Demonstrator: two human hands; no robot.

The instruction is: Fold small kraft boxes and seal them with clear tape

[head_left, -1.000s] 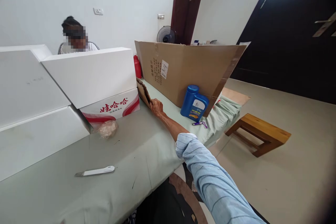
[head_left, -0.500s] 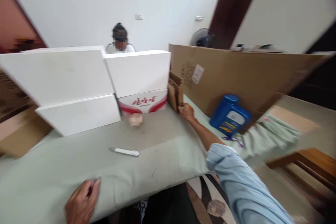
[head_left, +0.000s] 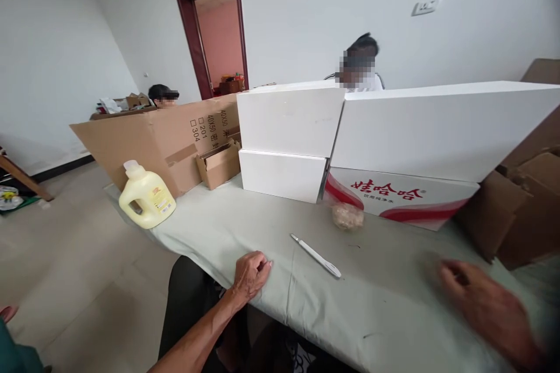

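Observation:
My left hand (head_left: 251, 274) rests as a loose fist on the near edge of the cloth-covered table (head_left: 210, 215), and I see nothing in it. Over the right part of the table is my right hand (head_left: 485, 303), smeared by motion; its fingers look curled, but their grip is unclear. Between the hands lies a slim white-handled knife (head_left: 317, 256), its narrow tip pointing away to the left. Behind the knife, a beige lump in clear plastic (head_left: 347, 217) sits against the white box with red lettering (head_left: 394, 195). A small open brown carton (head_left: 494, 215) stands beyond my right hand.
Stacked white boxes (head_left: 289, 119) form a wall across the back. At the left stand a yellow jug (head_left: 149, 195), a small brown carton (head_left: 219, 166) and a tall cardboard panel (head_left: 131, 134). One person (head_left: 361, 64) sits behind the boxes, another (head_left: 164, 95) farther left.
The view has swung left, bringing the yellow jug into sight. My right hand has left the brown cardboard at the right and come back nearer. My left hand stays curled on the table.

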